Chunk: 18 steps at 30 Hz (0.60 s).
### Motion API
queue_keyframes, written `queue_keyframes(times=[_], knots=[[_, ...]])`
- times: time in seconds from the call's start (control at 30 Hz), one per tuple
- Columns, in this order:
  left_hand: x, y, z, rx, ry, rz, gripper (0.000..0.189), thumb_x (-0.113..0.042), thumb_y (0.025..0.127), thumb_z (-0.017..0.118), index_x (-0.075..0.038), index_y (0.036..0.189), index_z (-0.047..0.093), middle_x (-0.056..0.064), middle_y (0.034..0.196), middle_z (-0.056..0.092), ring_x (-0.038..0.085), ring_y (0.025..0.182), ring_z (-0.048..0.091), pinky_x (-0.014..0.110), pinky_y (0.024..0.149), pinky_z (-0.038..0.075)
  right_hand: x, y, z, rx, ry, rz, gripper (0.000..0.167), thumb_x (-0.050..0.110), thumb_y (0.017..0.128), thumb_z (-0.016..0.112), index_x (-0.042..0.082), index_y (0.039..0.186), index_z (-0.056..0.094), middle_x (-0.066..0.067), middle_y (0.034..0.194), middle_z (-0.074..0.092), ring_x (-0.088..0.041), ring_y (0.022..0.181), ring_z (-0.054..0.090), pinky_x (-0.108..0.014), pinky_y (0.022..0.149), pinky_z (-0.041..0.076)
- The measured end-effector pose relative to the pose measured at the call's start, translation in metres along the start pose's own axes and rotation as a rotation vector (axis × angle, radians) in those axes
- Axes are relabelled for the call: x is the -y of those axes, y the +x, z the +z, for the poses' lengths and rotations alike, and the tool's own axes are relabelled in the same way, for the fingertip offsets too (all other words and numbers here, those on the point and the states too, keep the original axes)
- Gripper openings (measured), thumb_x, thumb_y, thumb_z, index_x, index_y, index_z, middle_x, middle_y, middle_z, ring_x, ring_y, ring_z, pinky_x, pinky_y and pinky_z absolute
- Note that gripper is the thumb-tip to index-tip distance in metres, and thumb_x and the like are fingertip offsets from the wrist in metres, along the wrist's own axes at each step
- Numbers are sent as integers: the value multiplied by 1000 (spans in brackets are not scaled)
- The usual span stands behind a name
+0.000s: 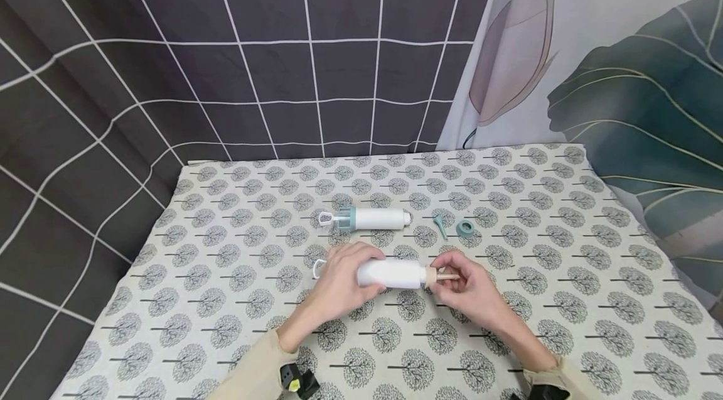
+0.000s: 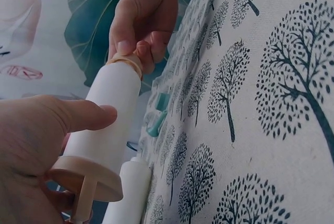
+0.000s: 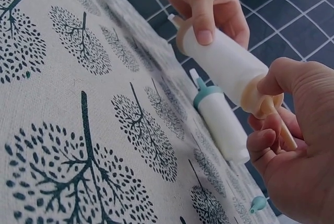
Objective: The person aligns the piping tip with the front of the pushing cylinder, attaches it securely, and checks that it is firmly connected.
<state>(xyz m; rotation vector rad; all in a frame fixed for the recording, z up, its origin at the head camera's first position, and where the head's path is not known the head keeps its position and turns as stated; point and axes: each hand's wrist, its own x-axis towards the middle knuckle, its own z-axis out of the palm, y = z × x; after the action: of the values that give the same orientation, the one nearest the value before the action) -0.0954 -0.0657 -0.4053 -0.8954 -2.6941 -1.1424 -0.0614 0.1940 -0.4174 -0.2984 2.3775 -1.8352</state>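
A white syringe (image 1: 395, 274) with beige fittings lies level between the two hands, over the cloth. Around its barrel, near the plunger end, the left hand (image 1: 342, 274) grips with fingers and thumb. A beige collar (image 3: 252, 94) caps the far end, and a thin beige nozzle (image 3: 282, 127) sticks out of it. The right hand (image 1: 473, 290) pinches this collar between thumb and fingers, the nozzle running down past its curled fingers. In the left wrist view a beige flange (image 2: 86, 177) shows below the left thumb. Part of the white ring handle (image 1: 317, 268) shows beyond the left hand.
Behind the hands, a second white syringe (image 1: 378, 219) with a teal collar and plunger lies on the tree-print cloth (image 1: 237, 299). To its right are a small teal nozzle (image 1: 440, 227) and a teal ring (image 1: 465, 228). A dark grid curtain (image 1: 271, 73) hangs behind the table.
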Motion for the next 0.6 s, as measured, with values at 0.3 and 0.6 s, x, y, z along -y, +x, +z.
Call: queue_keyframes(times=[0.3,0.6], knots=[[-1,-1,1,-3,-8,14,46,-8,69,89,-8,110,69,2,117,69,26,113,59,54,107,32,-1,1,0,36,-9,7,34,-2,81,73,-3,111,58,-16,103,65,-28,88,66,-28,77,57],[-1,-1,0,-6,-21,26,44,-7,69,89,-8,109,69,4,116,70,26,111,60,55,105,34,-3,1,0,43,-21,-29,32,-3,81,73,-2,110,59,-15,97,64,-30,91,65,-31,81,57]])
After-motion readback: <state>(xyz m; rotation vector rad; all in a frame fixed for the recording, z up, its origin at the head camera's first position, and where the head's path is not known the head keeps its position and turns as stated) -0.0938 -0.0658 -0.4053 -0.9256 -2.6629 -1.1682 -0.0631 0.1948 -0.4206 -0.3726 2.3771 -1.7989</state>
